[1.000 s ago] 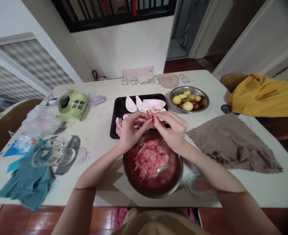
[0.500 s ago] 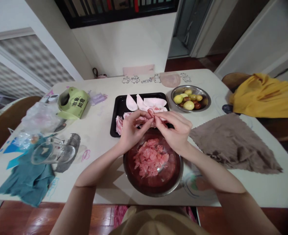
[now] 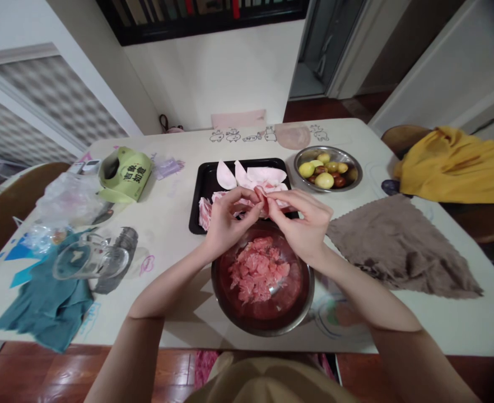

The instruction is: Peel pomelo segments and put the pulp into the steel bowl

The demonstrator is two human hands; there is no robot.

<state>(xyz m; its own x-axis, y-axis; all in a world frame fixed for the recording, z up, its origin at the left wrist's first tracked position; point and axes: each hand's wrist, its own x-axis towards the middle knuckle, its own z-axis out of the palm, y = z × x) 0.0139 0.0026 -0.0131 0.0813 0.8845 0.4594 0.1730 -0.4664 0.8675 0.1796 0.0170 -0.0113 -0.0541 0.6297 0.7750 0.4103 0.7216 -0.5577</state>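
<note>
By the left hand (image 3: 225,219) and the right hand (image 3: 307,224), a small reddish piece (image 3: 262,197) is pinched, each thumb being brought nearly to its forefinger, with the remaining fingers loosely curled.

Red-brown floor (image 3: 54,372) is seen along the near edge of the pale table (image 3: 163,224). On it, a metal bowl (image 3: 264,329) with pink pulp (image 3: 257,268) is placed closest. To the left a teal cloth (image 3: 47,316) is spread, with a glass jug (image 3: 79,262) partly over it; to the right a grey-brown cloth (image 3: 398,246) is laid. Farther off, a black tray (image 3: 207,180) is filled partly with white slabs (image 3: 266,176), and fruit (image 3: 325,180) is held in a second bowl (image 3: 353,182). At far right a yellow cloth (image 3: 457,162) is draped over a chair (image 3: 490,224); a white wall (image 3: 217,73) is met beyond the table.

The piece is held between both sets of fingertips, above the near side of the tray and beyond the pulp.

Blue scribble (image 3: 91,320) near the teal cloth cannot be read with certainty. On the green wrapper (image 3: 136,168), "吉象如意" is printed in dark characters. Animal doodles (image 3: 251,137) are drawn along the far edge.
</note>
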